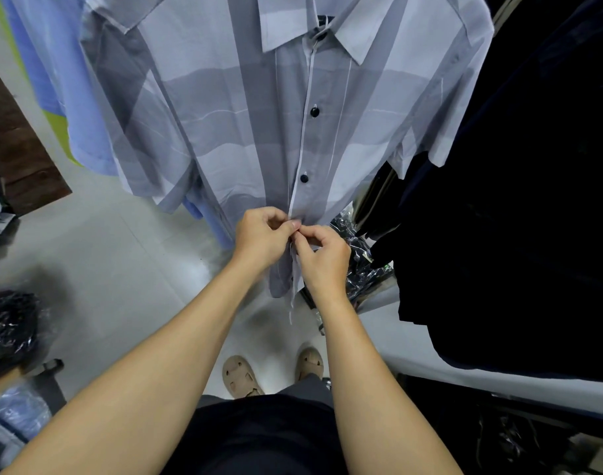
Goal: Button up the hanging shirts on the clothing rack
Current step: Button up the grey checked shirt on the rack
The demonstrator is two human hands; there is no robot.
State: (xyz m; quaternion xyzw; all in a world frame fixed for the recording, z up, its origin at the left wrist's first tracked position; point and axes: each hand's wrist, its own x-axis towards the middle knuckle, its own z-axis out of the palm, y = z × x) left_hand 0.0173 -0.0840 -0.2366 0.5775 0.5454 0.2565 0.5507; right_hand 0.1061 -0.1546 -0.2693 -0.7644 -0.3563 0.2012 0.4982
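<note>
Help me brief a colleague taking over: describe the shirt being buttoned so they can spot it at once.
Look at the row of hanging clothes: the grey shirt hangs in the middle, between a blue shirt and dark garments. Both hands, left hand and right hand, pinch its placket low down. Only it has broad grey checks and dark buttons.

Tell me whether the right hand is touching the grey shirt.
Touching: the head view shows the right hand pinching the grey shirt at its front edge.
</note>
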